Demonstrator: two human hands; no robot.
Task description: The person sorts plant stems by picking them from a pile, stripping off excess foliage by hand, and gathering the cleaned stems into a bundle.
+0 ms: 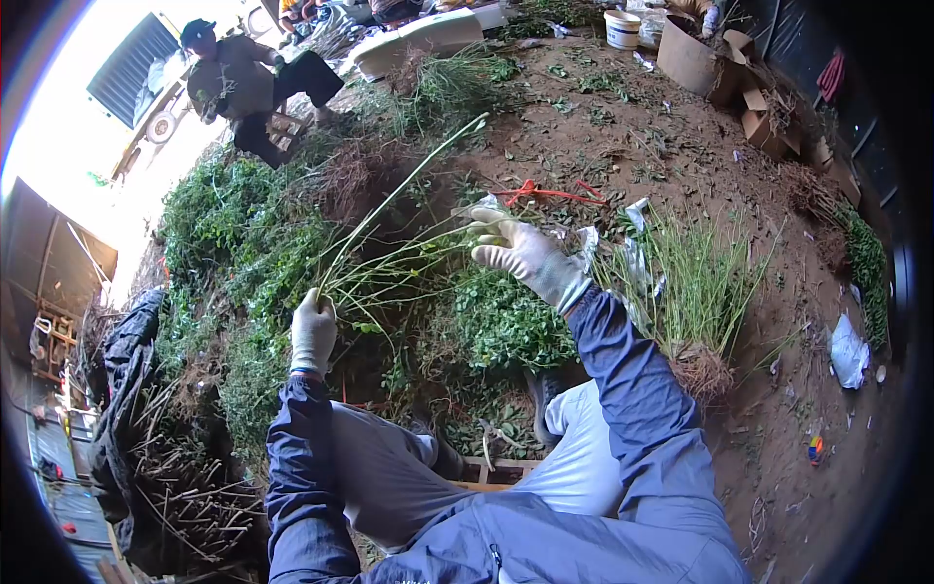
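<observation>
Open soil (764, 457) stretches along the right side and far toward a curved cardboard piece (689, 60); a heap of leafy plants (229, 234) closes off the left, with a seated person (238, 88) beyond. A bundle of thin stems (700, 277) stands right, red string (545, 193) lies farther off. The left hand (313, 321) is closed around long green stalks (416, 178), centre-left; the right hand (528, 255), fingers part-spread, is at other stems' far ends, its grip unclear.
</observation>
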